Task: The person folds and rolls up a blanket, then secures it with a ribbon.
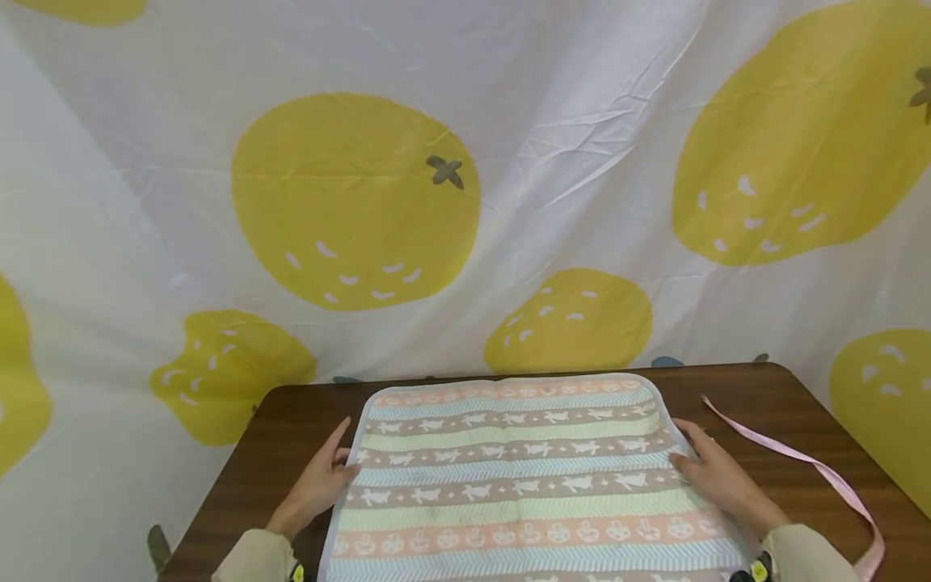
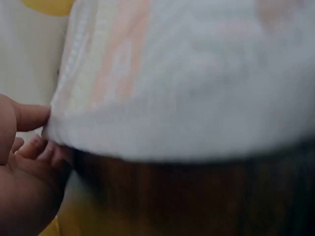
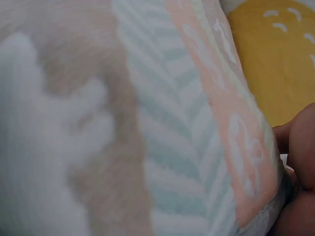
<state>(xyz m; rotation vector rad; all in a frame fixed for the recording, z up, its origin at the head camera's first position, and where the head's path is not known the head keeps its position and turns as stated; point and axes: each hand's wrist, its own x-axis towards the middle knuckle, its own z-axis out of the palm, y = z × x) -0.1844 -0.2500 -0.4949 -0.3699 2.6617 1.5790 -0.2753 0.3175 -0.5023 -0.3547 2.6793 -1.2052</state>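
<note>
A pastel striped cloth (image 1: 512, 465) with rounded corners, a pale border and rows of white animal figures spreads over the table in the head view. At its left edge my left hand (image 1: 318, 482) pinches the border; the left wrist view shows the thumb (image 2: 33, 117) on top and curled fingers below, with the cloth edge lifted above the dark wood. Opposite, my right hand (image 1: 720, 478) grips the right edge, its thumb lying over the cloth. The right wrist view shows the cloth close up, bending down toward that hand (image 3: 300, 177), whose fingers are partly hidden behind the edge.
A pink ribbon (image 1: 822, 465) lies in a curve on the right side of the dark wooden table (image 1: 240, 461). Behind the table hangs a white sheet (image 1: 553, 162) printed with large yellow fruit, close to its back edge.
</note>
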